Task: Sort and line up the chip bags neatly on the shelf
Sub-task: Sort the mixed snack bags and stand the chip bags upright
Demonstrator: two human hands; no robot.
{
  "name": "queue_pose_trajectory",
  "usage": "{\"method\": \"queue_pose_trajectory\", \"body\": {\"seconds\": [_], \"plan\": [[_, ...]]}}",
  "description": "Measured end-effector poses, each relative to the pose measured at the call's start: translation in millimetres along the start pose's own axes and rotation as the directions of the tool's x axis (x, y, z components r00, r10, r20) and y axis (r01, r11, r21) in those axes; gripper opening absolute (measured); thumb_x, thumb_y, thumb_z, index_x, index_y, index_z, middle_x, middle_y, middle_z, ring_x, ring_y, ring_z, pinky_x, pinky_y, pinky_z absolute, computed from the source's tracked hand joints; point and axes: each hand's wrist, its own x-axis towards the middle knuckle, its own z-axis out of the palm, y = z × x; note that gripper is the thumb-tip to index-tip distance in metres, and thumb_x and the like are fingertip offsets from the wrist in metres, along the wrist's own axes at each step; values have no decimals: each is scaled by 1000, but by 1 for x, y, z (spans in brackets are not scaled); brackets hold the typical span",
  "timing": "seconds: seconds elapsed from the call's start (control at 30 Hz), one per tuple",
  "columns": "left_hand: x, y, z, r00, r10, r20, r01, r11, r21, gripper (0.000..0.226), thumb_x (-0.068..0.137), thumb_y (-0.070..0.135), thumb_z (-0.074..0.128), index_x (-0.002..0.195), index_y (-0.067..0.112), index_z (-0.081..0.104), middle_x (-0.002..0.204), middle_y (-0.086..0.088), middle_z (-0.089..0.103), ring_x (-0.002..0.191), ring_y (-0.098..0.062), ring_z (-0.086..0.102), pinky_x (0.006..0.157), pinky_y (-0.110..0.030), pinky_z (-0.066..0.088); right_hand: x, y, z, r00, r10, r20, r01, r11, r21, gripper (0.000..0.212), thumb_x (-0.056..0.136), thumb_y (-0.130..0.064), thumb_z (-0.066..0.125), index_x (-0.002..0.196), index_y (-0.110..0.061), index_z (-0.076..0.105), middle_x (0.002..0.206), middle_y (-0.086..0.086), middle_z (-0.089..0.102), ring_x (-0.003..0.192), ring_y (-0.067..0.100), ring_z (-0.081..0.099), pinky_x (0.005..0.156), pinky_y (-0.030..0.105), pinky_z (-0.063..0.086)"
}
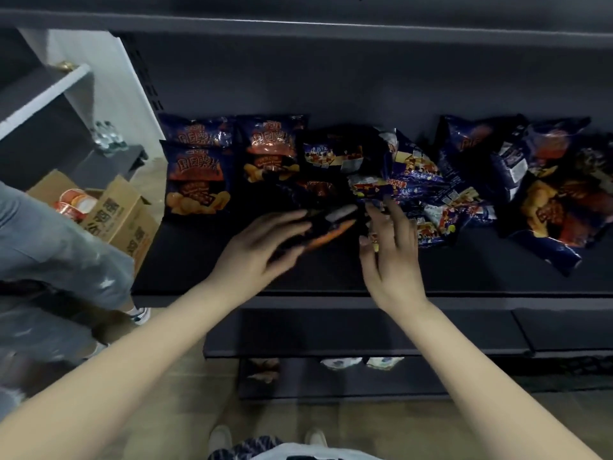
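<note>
On the dark shelf [497, 270], dark blue chip bags with orange print [199, 177] stand lined up at the left, two more behind and beside them [272, 147]. A loose heap of smaller blue bags [428, 180] fills the middle, and larger blue-and-orange bags [557, 200] lie tumbled at the right. My left hand [262, 247] grips a dark bag with an orange edge [328, 227], blurred, just in front of the row. My right hand [388, 250] has its fingers spread at that bag's right end, touching the small-bag heap.
A person in light jeans [49, 244] stands at the left beside an open cardboard box [122, 210] holding red-and-white tubs. Water bottles [107, 137] sit on a side unit. Lower shelves [365, 361] carry a few packets. The upper shelf edge [331, 26] overhangs.
</note>
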Motion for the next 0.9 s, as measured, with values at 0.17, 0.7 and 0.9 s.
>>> {"method": "queue_pose_trajectory", "body": {"seconds": [0.17,0.7,0.9], "plan": [[11,7,-36,754,-590,-288,498,800,-335,12,97,16,49,90,24,54,85,18,57,80,19,52,75,-5,36,14,-17,7,994,-66,86,54,989,137,46,96,-33,34,138,-14,39,145,15,31,131,31,33,110,48,31],[-63,-19,-101,238,-969,-60,423,159,-892,16,97,17,46,105,9,57,91,-7,68,81,-17,66,67,-25,54,19,-127,89,566,-114,816,-753,331,569,50,77,-9,69,123,-21,51,121,7,62,105,20,64,87,31,54],[-59,-52,-157,454,-891,7,652,327,-684,21,88,24,60,108,26,54,98,10,72,85,-14,68,85,-33,51,48,-137,85,481,-286,829,-499,688,527,52,79,-5,71,115,-35,51,109,-17,60,102,2,59,81,10,48]]}}
